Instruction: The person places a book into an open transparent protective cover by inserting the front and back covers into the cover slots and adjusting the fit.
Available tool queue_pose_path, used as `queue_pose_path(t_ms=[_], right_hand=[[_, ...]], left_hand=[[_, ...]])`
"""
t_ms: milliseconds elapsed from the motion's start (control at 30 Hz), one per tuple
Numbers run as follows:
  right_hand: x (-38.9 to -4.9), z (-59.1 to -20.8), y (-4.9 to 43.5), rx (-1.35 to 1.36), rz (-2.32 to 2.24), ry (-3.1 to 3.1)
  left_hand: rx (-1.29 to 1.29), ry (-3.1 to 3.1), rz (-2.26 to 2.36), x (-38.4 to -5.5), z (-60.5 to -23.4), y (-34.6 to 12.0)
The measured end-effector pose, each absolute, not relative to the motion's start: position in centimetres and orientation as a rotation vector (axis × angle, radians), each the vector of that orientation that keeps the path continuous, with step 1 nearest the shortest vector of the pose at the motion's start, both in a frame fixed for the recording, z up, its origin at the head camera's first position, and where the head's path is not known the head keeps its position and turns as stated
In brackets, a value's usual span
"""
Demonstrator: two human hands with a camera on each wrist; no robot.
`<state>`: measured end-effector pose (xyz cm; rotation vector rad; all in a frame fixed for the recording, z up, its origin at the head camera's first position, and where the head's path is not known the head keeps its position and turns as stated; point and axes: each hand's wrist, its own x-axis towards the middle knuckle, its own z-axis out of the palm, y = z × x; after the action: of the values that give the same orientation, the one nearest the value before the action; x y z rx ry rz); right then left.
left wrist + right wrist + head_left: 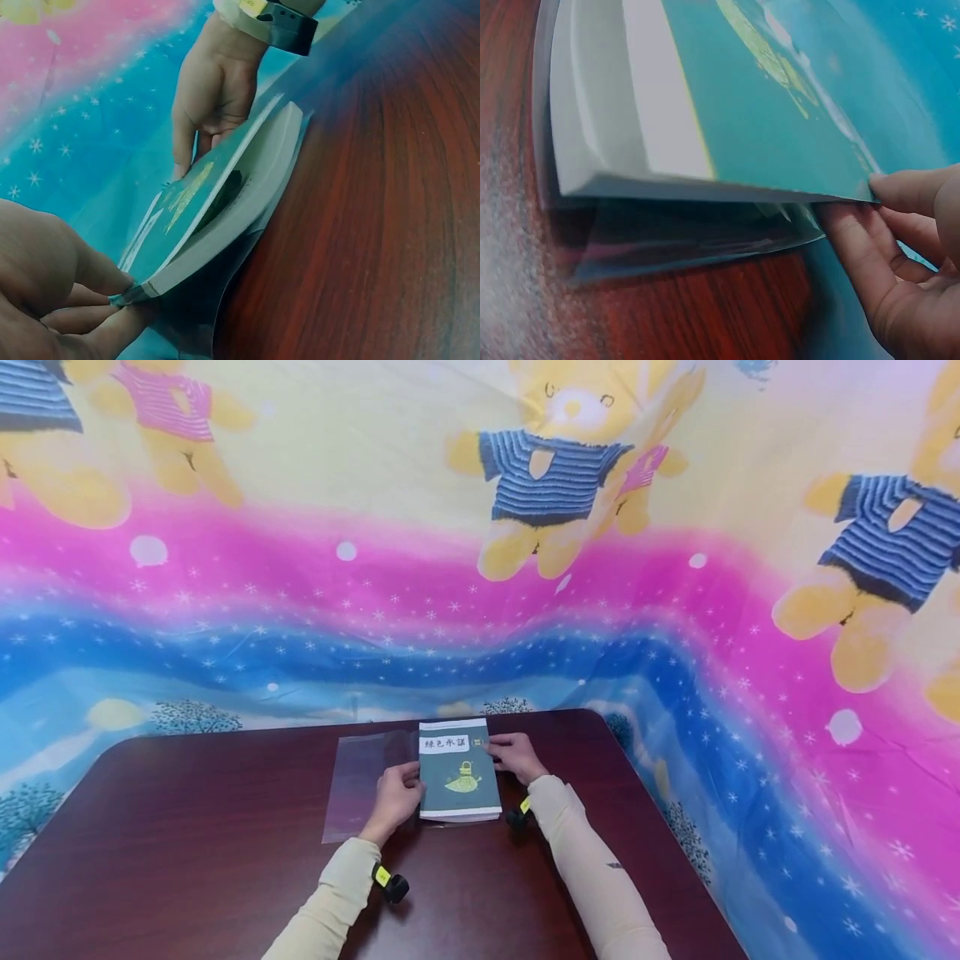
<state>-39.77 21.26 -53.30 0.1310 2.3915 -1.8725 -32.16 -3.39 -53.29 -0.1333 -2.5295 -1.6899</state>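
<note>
A green paperback book (442, 789) with white bands and a yellow-green picture lies over a clear plastic book cover (356, 789). One flap of the plastic spreads out to the book's left. My left hand (396, 797) pinches the book's left edge at the spine, thumb uppermost. At the far right edge, my right hand (519, 757) pinches the book, its thumb (915, 193) on the front and fingers underneath. Some plastic shows below the pages in the right wrist view. Seen from the left wrist, the front cover stands slightly apart from the pages (262, 161).
Under everything is a dark reddish-brown table (187, 843) with rounded far corners. A cloth backdrop (390, 610) printed with bears and snowflakes hangs along its far and right sides. Each wrist carries a black camera (393, 885) on a strap.
</note>
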Motion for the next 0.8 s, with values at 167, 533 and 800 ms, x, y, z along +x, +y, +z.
queue_pose_path(t_ms=[167, 533, 800], right_hand=[[-39.4, -53.1, 20.8, 0.067, -1.842, 2.392], [-38.4, -52.4, 20.0, -0.035, -1.596, 2.564], [-38.4, -52.8, 19.2, -0.037, -1.411, 2.742]], left_hand=[[-0.187, -2.543, -1.586, -31.9, -53.7, -3.6], [-0.201, -2.538, -1.396, -31.9, -54.1, -3.4], [-0.227, -2.529, -1.320, -32.1, -54.6, -3.0]])
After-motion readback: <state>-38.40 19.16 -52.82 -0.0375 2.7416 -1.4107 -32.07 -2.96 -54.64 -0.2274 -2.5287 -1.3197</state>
